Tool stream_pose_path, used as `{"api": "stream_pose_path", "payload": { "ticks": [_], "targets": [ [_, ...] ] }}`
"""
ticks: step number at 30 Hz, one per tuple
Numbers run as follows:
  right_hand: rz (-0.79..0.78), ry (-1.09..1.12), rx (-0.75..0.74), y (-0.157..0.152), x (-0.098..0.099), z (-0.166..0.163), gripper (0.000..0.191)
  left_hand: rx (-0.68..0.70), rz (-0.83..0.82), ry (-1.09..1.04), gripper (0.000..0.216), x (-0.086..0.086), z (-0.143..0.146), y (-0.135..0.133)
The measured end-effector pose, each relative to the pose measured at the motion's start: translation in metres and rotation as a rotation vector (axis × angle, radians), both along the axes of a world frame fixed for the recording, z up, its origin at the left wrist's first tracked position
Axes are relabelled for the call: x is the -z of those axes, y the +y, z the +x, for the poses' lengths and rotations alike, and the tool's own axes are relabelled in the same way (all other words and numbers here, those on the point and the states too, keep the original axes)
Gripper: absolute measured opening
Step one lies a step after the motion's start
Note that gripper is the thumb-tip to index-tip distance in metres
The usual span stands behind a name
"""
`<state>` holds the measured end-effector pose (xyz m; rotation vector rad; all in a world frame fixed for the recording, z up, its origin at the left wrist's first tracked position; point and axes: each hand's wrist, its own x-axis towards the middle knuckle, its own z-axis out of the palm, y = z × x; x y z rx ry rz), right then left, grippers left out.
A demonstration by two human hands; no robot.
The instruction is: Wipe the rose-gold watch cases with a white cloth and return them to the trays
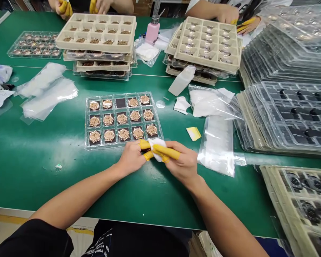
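My left hand (pixel 130 157) and my right hand (pixel 182 162) meet at the front edge of a clear plastic tray (pixel 88 121), both pinching a white cloth (pixel 157 148). Several fingers wear yellow finger cots. Anything folded inside the cloth is hidden. The tray holds several round rose-gold medallions (pixel 109 135) in dark cells, and one cell near the top (pixel 120 103) shows no medallion. My left hand lies nearest the tray's lower right corner.
Stacked beige trays (pixel 96 44) (pixel 207 60) hold more metal parts at the back, beside a pink dispenser bottle (pixel 152 32). Plastic bags (pixel 216 142) lie right of my hands, and tall stacks of black-lined trays (pixel 286 110) stand at the right. Co-workers' hands (pixel 227 14) work across the green table (pixel 42 178).
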<state>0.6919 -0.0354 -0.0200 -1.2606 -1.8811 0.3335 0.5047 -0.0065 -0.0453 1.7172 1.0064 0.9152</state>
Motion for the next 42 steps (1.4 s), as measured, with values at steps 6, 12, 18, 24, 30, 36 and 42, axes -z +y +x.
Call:
{"api": "stream_pose_path", "payload": {
  "ticks": [6, 12, 18, 24, 30, 36, 42],
  "targets": [
    [0.009, 0.013, 0.119, 0.004, 0.012, 0.005, 0.022, -0.106, 0.030, 0.009, 0.015, -0.005, 0.001, -0.003],
    [0.003, 0.073, 0.106, 0.003, 0.021, 0.002, 0.024, -0.100, 0.061, -0.004, 0.014, -0.004, -0.001, -0.002],
    [-0.046, 0.203, 0.155, 0.000, 0.017, -0.007, 0.019, -0.161, -0.086, -0.124, 0.020, -0.001, 0.003, -0.005],
    [-0.341, 0.621, 0.174, -0.001, 0.019, -0.024, 0.014, -0.240, -0.244, -0.365, 0.014, 0.005, 0.007, -0.002],
    [-0.122, 0.420, 0.120, 0.000, 0.019, -0.017, 0.013, -0.209, 0.030, -0.211, 0.013, 0.005, 0.004, -0.002],
    [0.228, -0.075, 0.030, 0.001, 0.018, -0.002, 0.028, -0.208, 0.309, 0.091, 0.016, -0.001, 0.001, -0.012],
    [0.314, -0.177, 0.206, 0.004, 0.012, 0.001, 0.030, -0.145, 0.040, 0.061, 0.021, -0.004, 0.006, -0.009]
  ]
}}
